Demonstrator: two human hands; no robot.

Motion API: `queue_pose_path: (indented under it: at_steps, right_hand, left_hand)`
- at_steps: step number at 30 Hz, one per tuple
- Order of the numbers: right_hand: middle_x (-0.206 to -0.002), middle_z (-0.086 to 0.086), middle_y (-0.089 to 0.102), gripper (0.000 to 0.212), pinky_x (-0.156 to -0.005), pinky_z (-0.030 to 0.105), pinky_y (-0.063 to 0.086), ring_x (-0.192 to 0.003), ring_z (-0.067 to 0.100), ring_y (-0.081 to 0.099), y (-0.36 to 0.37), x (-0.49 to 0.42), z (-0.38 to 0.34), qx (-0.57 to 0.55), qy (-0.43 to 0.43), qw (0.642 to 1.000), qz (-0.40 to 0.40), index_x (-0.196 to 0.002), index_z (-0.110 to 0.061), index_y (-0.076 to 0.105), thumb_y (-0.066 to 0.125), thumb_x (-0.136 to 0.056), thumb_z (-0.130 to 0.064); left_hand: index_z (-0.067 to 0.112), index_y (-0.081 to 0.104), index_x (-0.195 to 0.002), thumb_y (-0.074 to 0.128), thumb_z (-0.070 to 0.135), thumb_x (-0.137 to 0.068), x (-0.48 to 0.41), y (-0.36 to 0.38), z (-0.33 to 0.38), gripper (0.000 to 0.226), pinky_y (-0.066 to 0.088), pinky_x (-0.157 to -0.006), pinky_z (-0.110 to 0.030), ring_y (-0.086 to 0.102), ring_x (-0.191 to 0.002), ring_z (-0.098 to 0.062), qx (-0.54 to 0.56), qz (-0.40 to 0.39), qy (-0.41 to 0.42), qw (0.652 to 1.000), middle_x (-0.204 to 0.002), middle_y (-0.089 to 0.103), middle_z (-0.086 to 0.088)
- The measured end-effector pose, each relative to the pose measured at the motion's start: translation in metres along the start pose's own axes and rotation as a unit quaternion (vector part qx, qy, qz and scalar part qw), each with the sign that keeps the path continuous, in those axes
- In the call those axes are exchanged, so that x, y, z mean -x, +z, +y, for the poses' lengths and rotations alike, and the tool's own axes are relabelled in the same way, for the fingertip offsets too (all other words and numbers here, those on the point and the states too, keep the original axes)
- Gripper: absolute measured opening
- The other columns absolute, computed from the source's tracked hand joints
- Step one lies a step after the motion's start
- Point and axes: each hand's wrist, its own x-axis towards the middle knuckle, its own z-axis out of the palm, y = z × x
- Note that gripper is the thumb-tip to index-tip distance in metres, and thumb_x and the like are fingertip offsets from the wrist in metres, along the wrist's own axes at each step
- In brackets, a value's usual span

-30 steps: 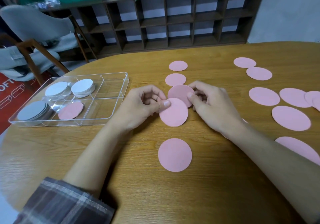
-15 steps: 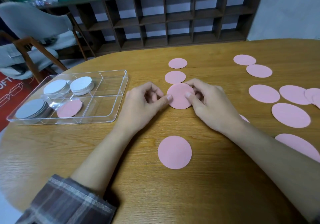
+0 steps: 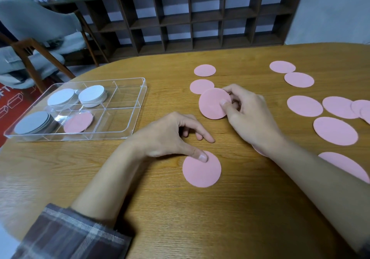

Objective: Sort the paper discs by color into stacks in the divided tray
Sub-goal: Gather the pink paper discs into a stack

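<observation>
R hand (image 3: 250,116): held disc (image 3: 213,104) is pinched between thumb and fingers at mid table (image 3: 240,218); poss. more than one sheet, count not discernible. L hand (image 3: 170,134): fingers loosely curled, nothing gripped; thumb is pressed on near disc (image 3: 202,172). A third disc (image 3: 258,150) is mostly hidden under the R wrist. The tray (image 3: 112,134) is located far left.

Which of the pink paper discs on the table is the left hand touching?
The pink paper disc nearest the viewer: the left hand rests its thumb on its far edge. The right hand pinches a farther disc.
</observation>
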Motion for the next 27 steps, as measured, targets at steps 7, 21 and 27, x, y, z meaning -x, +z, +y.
queue_pose_path:
  at_steps: [7,21,27]
  right_hand:
    - [-0.083,-0.001,0.07,0.02,-0.064,0.02,0.042,-0.068,0.013,0.056,-0.001,0.0,0.0,-0.011,0.012,1.0,0.003,-0.111,-0.024,0.07,0.058,-0.098,-0.015]
    - [-0.094,-0.012,0.076,0.031,-0.083,0.038,0.053,-0.086,0.018,0.067,0.0,0.0,-0.002,-0.016,0.015,0.999,-0.03,-0.123,-0.036,0.073,0.057,-0.1,-0.023]
    - [-0.069,-0.002,0.066,0.031,-0.074,0.043,0.052,-0.07,0.018,0.061,-0.001,0.001,-0.006,-0.058,0.016,0.997,-0.045,-0.115,-0.032,0.075,0.049,-0.104,-0.02]
  left_hand:
    - [0.029,0.084,-0.1,0.088,0.025,-0.083,-0.002,-0.001,-0.002,0.019,0.042,-0.074,-0.026,0.051,-0.08,-0.026,0.017,0.034,0.007,0.999,-0.1,0.071,0.001]
    - [0.008,0.069,-0.098,0.071,0.002,-0.095,-0.012,0.004,-0.008,0.008,0.05,-0.068,-0.016,0.06,-0.076,-0.01,0.176,0.239,0.019,0.955,-0.086,0.068,-0.005]
    - [0.008,0.073,-0.114,0.071,0.006,-0.097,-0.02,0.007,-0.018,0.017,0.06,-0.076,-0.029,0.067,-0.072,-0.017,0.131,0.319,0.004,0.939,-0.082,0.07,-0.007]
